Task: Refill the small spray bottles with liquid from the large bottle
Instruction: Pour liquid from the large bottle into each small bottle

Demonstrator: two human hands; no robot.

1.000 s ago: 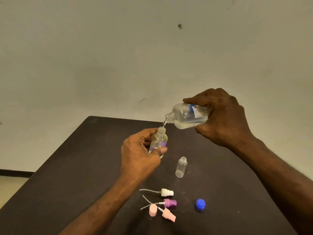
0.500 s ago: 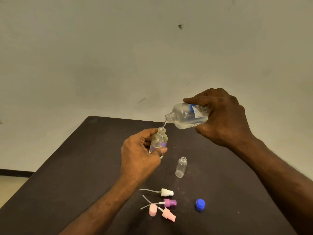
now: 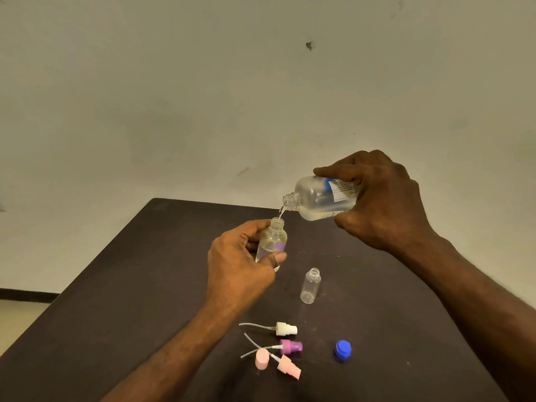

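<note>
1. A dark table (image 3: 121, 285) stands against a plain pale wall (image 3: 203, 97); a dark baseboard shows at 9 o'clock.
2. The right hand (image 3: 383, 204) grasps the tilted large bottle (image 3: 316, 198), a thin stream falling from its mouth.
3. The left hand (image 3: 237, 265) grasps the small spray bottle (image 3: 274, 239) below it.
4. An empty spray bottle (image 3: 311, 285) stands at its 5 o'clock.
5. Spray tops and a blue cap (image 3: 342, 349) lie at 6 o'clock.
6. Nothing has shifted since the earlier frames.
</note>
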